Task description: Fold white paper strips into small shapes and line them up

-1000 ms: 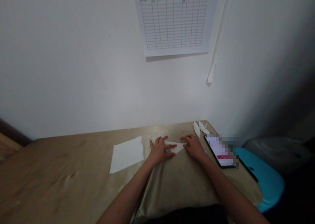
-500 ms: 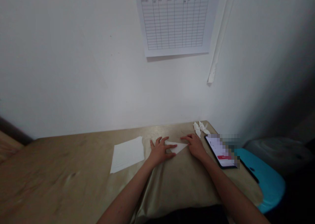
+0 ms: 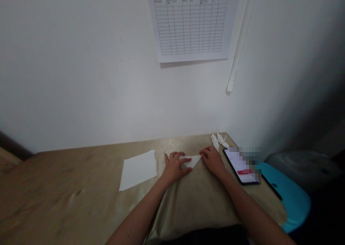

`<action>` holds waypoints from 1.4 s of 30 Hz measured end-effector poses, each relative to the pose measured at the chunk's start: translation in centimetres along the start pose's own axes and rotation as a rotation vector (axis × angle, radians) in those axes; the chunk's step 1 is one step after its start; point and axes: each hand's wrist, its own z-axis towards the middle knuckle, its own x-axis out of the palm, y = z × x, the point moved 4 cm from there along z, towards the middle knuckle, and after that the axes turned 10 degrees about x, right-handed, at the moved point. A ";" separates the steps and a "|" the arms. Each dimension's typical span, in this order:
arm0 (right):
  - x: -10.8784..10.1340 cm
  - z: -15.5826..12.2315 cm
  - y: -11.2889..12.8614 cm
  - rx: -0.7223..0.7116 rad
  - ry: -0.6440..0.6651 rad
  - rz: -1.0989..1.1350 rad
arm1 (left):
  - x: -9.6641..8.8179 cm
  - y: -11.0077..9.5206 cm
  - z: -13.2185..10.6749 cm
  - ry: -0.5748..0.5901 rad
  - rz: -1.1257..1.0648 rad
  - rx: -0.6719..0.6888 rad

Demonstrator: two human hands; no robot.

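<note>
A small piece of white paper (image 3: 194, 161), folded into a triangle, lies on the brown-covered table (image 3: 88, 202). My left hand (image 3: 175, 167) rests over its left part with fingers spread, pressing it flat and hiding that end. At the paper's right tip is my right hand (image 3: 212, 160), its fingers bent together and closed on the corner. Left of my left hand, a flat sheet of white paper (image 3: 138, 170) with one ragged edge lies by itself.
Folded white paper shapes (image 3: 219, 141) sit at the table's far right corner. A phone (image 3: 239, 171) with its screen lit lies right of my right hand. Beyond the right edge is a turquoise stool (image 3: 296, 202). A printed chart (image 3: 192, 26) hangs on the wall behind.
My right hand's fingers have drawn in and closed at the paper's right tip; before, the index finger was stretched out. My left hand stays spread on the paper.
</note>
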 end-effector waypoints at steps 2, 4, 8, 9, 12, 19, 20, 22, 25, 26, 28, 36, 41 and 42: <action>0.0 -0.1 0.1 0.013 -0.006 -0.016 | 0.0 0.1 0.0 0.015 0.004 0.003; 0.1 -0.2 0.1 0.020 -0.009 -0.022 | 0.0 0.2 0.0 0.038 0.008 0.025; 0.2 -0.2 -0.1 0.036 0.000 0.002 | 0.0 0.6 0.0 0.080 0.023 0.052; 0.3 -0.3 -0.2 0.040 0.007 0.009 | 0.0 0.6 0.0 0.087 0.025 0.048; 0.4 -0.4 -0.2 0.050 0.034 0.023 | 0.1 0.8 0.1 0.098 0.024 0.026; 0.7 -1.2 0.7 0.047 0.047 0.032 | 0.4 1.2 0.4 0.071 0.022 -0.003; 0.8 -1.4 0.8 0.044 0.050 0.032 | 0.4 1.2 0.4 0.067 0.023 -0.004; 1.1 -1.6 1.1 0.035 0.053 0.027 | 0.3 1.2 0.4 0.060 0.025 -0.010; 1.4 -2.0 1.6 0.016 0.053 0.015 | 0.2 1.2 0.4 0.050 0.027 -0.022; 1.4 -2.2 1.7 0.010 0.053 0.013 | 0.2 1.2 0.4 0.044 0.029 -0.027; 1.5 -2.5 2.1 0.000 0.051 0.009 | 0.1 1.2 0.4 0.036 0.032 -0.032; 1.5 -2.9 2.6 -0.013 0.056 -0.038 | 0.4 1.5 0.6 0.049 0.040 -0.028; 1.5 -3.2 2.8 -0.031 0.080 -0.074 | 0.3 1.4 0.6 0.048 0.044 -0.030; 1.5 -3.3 2.8 -0.041 0.084 -0.086 | 0.3 1.4 0.6 0.045 0.043 -0.029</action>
